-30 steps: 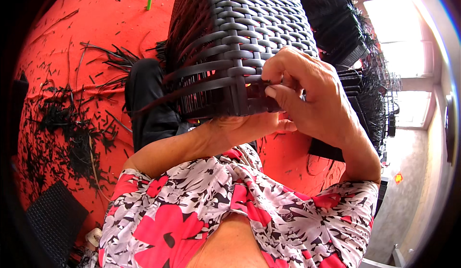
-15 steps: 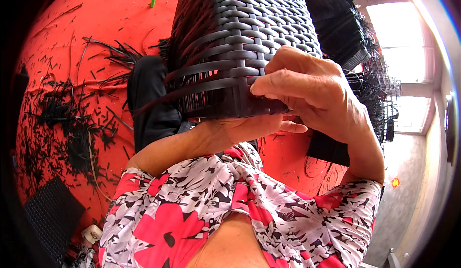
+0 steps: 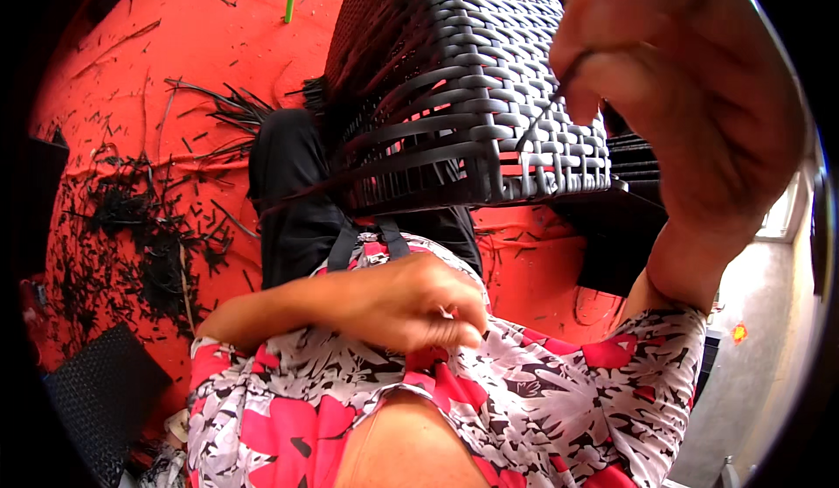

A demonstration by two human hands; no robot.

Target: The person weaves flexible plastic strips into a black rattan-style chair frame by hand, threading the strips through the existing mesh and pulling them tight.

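My right hand [image 3: 690, 112] is raised, fingers pinching a thin black strand [image 3: 546, 112] running down to the woven basket [image 3: 472, 95] on my lap; pull straight, keep tension even so the weave seats tight. Left hand [image 3: 411, 300] sits at my chest, fingers curled together, contents unclear. Red floor [image 3: 175, 69] is littered with black offcuts [image 3: 131, 226].

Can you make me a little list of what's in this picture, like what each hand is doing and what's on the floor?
Right hand: raised, pinching a thin black strip from the basket
Left hand: low, against the flowered top, fingers curled; what it holds cannot be told
Basket: black woven, part unfinished, loose strands on its left side
Floor: red, strewn with black offcuts
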